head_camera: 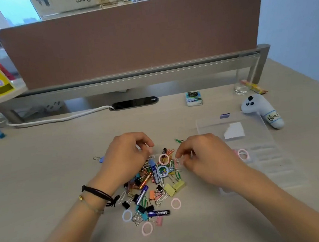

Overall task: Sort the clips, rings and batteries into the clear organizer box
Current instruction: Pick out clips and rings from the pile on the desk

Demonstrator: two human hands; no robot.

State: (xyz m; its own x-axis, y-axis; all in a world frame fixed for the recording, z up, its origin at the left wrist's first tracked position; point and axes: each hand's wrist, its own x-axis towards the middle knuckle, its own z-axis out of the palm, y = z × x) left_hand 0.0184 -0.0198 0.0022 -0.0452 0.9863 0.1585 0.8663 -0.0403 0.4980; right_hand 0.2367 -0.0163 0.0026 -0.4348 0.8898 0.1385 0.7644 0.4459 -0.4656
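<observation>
Both hands [128,154] [203,156] hover over the far edge of the pile [154,186].

From my remote seat I see a pale wood-grain tabletop [44,168] backed by a brown fabric divider panel [129,39] on a grey metal rail [132,81], a light blue wall [299,14] at right, and bright daylight in a window [18,11] beyond.

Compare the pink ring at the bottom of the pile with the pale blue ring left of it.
The pink ring is pink and lies nearest the desk's front edge; the blue ring is pale blue and lies farther back, left. Both lie flat, untouched, outside the box.
</observation>
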